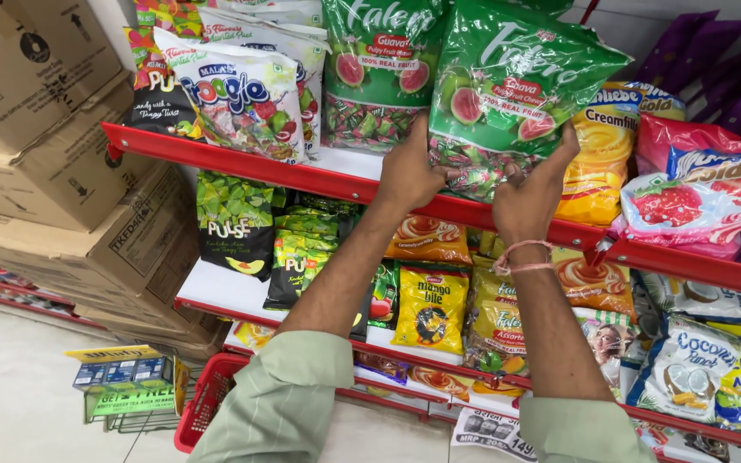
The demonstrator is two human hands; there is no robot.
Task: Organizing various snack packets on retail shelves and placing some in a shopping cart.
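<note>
both hands, left hand [406, 176] and right hand [529, 199], clasp the lower edge of a green candy bag [508, 86] on the red shelf [302, 176].

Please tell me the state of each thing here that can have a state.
Left hand: grips the green bag's lower left edge.
Right hand: grips its lower right edge.
Green bag: sealed, full, tilted, bottom at the red shelf lip.
Cardboard boxes: closed, stacked.
Red basket: on the floor; contents hidden.
</note>
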